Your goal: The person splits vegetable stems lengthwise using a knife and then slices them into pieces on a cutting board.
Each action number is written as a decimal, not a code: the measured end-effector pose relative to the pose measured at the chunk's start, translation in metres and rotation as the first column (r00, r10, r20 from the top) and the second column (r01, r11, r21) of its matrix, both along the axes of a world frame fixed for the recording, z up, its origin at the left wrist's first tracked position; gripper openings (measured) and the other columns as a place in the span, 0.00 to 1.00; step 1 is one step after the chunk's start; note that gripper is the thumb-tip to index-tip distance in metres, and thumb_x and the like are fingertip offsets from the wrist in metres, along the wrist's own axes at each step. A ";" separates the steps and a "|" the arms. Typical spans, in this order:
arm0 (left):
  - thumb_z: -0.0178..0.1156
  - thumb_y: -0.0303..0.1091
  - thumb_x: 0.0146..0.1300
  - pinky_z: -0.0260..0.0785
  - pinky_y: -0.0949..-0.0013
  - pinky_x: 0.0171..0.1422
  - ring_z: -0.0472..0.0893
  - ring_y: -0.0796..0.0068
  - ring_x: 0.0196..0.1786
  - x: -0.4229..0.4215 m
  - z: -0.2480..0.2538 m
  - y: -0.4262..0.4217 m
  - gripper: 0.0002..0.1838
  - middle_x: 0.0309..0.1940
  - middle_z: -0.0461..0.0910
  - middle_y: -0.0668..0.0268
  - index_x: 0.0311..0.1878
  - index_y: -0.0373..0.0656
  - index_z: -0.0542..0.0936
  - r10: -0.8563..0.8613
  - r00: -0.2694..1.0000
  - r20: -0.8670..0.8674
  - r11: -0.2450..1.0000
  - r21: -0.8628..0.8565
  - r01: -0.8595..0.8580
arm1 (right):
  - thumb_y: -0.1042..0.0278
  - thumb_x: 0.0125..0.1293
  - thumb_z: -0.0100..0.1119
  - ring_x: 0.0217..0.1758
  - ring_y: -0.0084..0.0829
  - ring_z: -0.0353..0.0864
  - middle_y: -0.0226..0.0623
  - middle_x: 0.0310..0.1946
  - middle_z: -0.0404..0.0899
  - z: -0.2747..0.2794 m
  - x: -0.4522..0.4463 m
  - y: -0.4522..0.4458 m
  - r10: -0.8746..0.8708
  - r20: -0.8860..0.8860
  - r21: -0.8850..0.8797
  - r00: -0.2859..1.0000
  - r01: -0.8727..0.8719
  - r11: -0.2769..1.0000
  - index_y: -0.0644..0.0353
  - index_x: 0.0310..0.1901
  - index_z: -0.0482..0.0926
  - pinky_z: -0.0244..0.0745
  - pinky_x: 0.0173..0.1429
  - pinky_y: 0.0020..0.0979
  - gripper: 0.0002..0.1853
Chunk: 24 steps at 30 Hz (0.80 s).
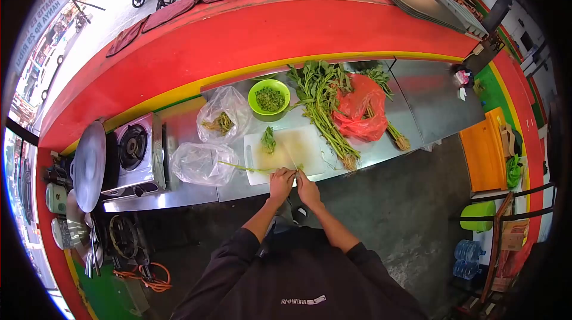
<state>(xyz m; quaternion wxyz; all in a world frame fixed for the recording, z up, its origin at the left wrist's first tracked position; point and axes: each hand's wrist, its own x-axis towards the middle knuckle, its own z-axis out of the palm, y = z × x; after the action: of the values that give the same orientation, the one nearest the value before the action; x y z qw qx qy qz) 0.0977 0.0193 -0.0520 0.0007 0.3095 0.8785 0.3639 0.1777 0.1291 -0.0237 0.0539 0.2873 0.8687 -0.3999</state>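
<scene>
Both hands are together at the near edge of a white cutting board [257, 148]. My left hand [281, 183] is closed on a long green vegetable stalk [238, 167], which sticks out to the left past the board. My right hand [308, 190] is closed around a knife [290, 154], whose thin blade appears nearly edge-on over the board. A small green cut piece [300, 167] lies beside the right fingers. Farther back on the board rests a clump of green leaves [268, 140]. Behind it stands a lime-green bowl [252, 104] containing chopped greens [270, 99].
Leafy stalks [325, 108] and a red plastic bag [362, 111] lie right of the board. To the left are a clear bag with trimmings [224, 105], another clear bag [202, 164] and a gas stove [140, 147]. A red wall [250, 34] runs behind the metal counter [435, 97].
</scene>
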 end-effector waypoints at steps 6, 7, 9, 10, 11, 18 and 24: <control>0.64 0.35 0.62 0.65 0.58 0.49 0.79 0.64 0.45 -0.001 -0.004 0.001 0.09 0.36 0.83 0.69 0.44 0.49 0.88 0.008 1.000 -0.003 1.000 0.021 -0.008 | 0.52 0.76 0.45 0.45 0.63 0.82 0.60 0.43 0.82 -0.008 -0.010 0.007 0.019 -0.040 0.006 0.999 -0.018 1.000 0.44 0.68 0.70 0.76 0.50 0.57 0.22; 0.65 0.35 0.62 0.65 0.57 0.49 0.80 0.64 0.45 -0.001 -0.007 0.001 0.08 0.36 0.83 0.69 0.44 0.49 0.88 0.012 1.000 0.001 0.999 0.031 -0.012 | 0.52 0.76 0.45 0.46 0.63 0.81 0.59 0.44 0.82 -0.012 -0.010 0.008 0.026 -0.019 0.008 0.999 -0.026 1.000 0.45 0.67 0.71 0.76 0.50 0.57 0.22; 0.65 0.35 0.62 0.66 0.57 0.49 0.80 0.64 0.45 -0.001 -0.008 0.001 0.08 0.36 0.84 0.69 0.43 0.49 0.88 0.019 1.000 0.007 0.999 0.041 -0.020 | 0.52 0.76 0.46 0.46 0.63 0.81 0.59 0.44 0.82 -0.010 -0.004 0.009 0.030 -0.031 0.016 0.999 -0.029 0.999 0.45 0.67 0.71 0.76 0.50 0.57 0.22; 0.64 0.36 0.62 0.65 0.58 0.50 0.80 0.64 0.45 -0.001 -0.009 0.001 0.08 0.36 0.84 0.69 0.42 0.50 0.88 0.028 0.999 0.018 0.999 0.032 -0.028 | 0.52 0.75 0.46 0.45 0.63 0.81 0.58 0.44 0.82 -0.010 0.000 0.008 0.031 -0.042 0.024 0.999 -0.030 0.999 0.45 0.67 0.71 0.76 0.50 0.57 0.22; 0.64 0.36 0.62 0.65 0.58 0.51 0.80 0.65 0.45 -0.001 -0.007 0.002 0.08 0.36 0.84 0.68 0.42 0.50 0.88 0.036 0.999 0.029 0.999 0.022 -0.037 | 0.52 0.75 0.46 0.45 0.63 0.81 0.58 0.44 0.82 -0.007 0.002 0.007 0.033 -0.041 0.025 0.999 -0.032 0.999 0.45 0.67 0.71 0.76 0.50 0.57 0.22; 0.64 0.36 0.62 0.65 0.58 0.51 0.80 0.65 0.45 0.001 -0.002 0.002 0.08 0.37 0.83 0.70 0.42 0.50 0.88 0.019 1.000 0.015 1.000 0.005 -0.019 | 0.53 0.76 0.45 0.43 0.64 0.82 0.59 0.40 0.83 0.003 -0.005 0.002 0.038 0.043 0.037 0.998 -0.039 0.999 0.43 0.70 0.67 0.76 0.49 0.59 0.24; 0.64 0.37 0.62 0.65 0.58 0.51 0.80 0.65 0.46 -0.001 -0.004 0.002 0.09 0.37 0.83 0.70 0.43 0.50 0.88 0.008 1.000 -0.002 1.000 -0.007 -0.008 | 0.52 0.76 0.44 0.43 0.63 0.82 0.59 0.42 0.83 -0.003 -0.010 0.008 0.039 -0.025 -0.001 0.999 -0.039 0.999 0.44 0.69 0.69 0.76 0.50 0.58 0.23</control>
<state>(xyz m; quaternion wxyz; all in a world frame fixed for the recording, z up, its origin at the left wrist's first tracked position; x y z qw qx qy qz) 0.0970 0.0214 -0.0562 -0.0006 0.3063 0.8810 0.3604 0.1680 0.1374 -0.0268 0.0510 0.2652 0.8744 -0.4031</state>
